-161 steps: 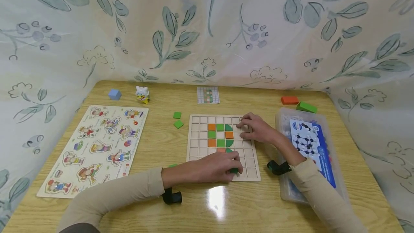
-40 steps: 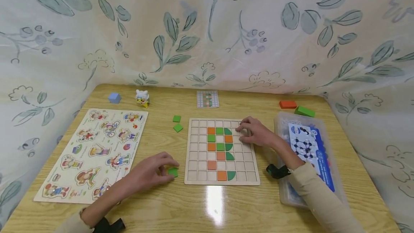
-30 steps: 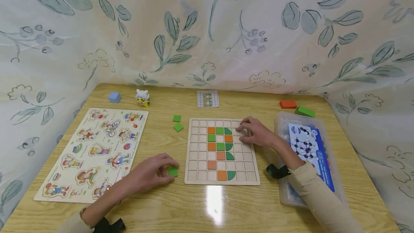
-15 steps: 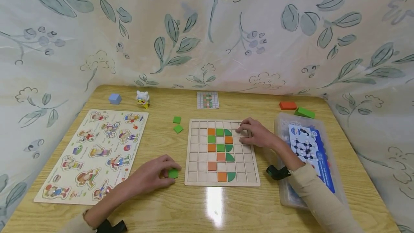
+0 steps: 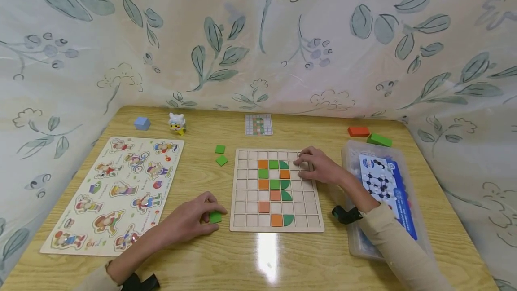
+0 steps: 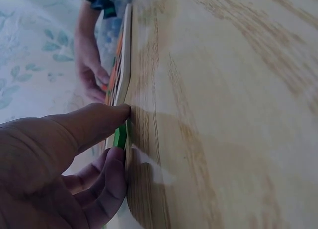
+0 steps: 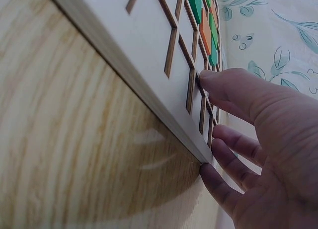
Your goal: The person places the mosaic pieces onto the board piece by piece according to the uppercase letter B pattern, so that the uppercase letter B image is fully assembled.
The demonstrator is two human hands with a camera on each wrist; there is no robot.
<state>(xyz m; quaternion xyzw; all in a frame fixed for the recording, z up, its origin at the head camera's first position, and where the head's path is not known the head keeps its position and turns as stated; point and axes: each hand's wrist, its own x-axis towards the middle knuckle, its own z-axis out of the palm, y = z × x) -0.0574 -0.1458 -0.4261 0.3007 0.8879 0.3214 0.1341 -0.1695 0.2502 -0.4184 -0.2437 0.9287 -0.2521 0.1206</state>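
The left hand [image 5: 186, 222] lies on the worktop [image 5: 258, 259] just left of the grid board [image 5: 242, 183], its fingers [image 6: 92, 127] curled and pinching a small green square tile [image 5: 215, 217] that sits flat on the wood, close to the board's lower left corner. Compared with five seconds ago, this hand has left the board's bottom rows, where it was setting a green piece, and has drawn back off the board to the tile beside it; over the last second it has hardly shifted, only nudging the tile slightly toward the board. The board now shows an orange square and a green quarter-round in its bottom row, uncovered by the hand. The right hand [image 5: 319, 169] has stayed where it was, resting on the board's upper right part, fingers [image 7: 238, 90] loosely bent, tips pressing the wood and holding nothing. Two more green tiles [image 5: 221, 155] lie unmoved above left of the board.
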